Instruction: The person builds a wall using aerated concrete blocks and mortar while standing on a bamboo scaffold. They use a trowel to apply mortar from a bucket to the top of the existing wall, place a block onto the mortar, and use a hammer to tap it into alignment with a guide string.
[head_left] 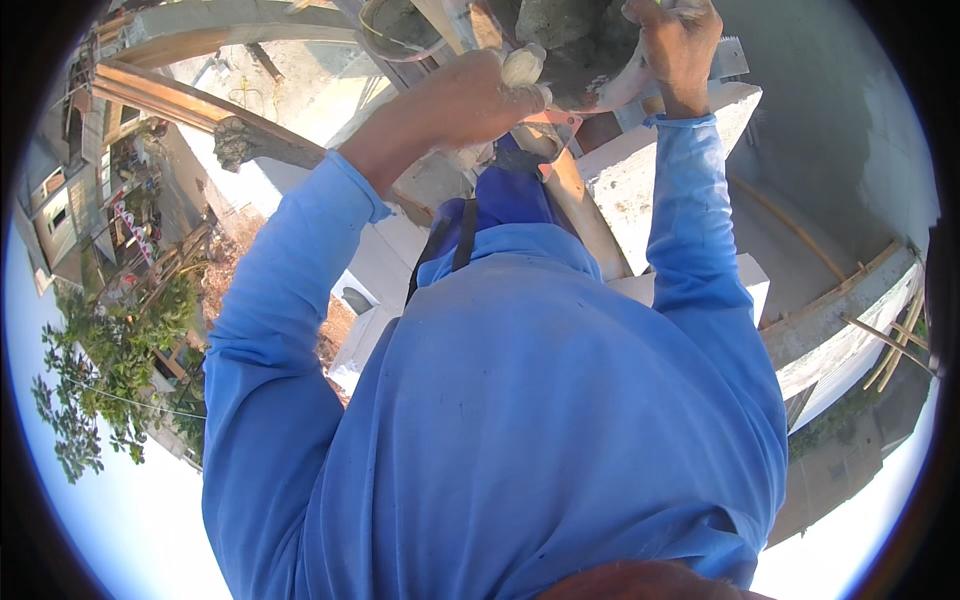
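Both my arms, in blue sleeves, reach up to the top edge of the view. My left hand (478,98) is closed, its fingers curled beside a dark container of grey mortar (580,45); what it grips is hidden. My right hand (682,45) is also closed, at the other side of the mortar, with its grip hidden. Between the hands runs a pale, mortar-smeared curved edge (618,88). Just right of my right hand shows a toothed metal plate (730,58). An orange-red piece with a corner hole (556,122) lies below the mortar.
A bucket (400,28) with grey material stands left of the mortar. White blocks (665,165) sit below my right hand, beside a wooden plank (580,195). Timber beams (175,95) cross at left. A grey surface (830,130) and a curved ledge (840,320) lie at right.
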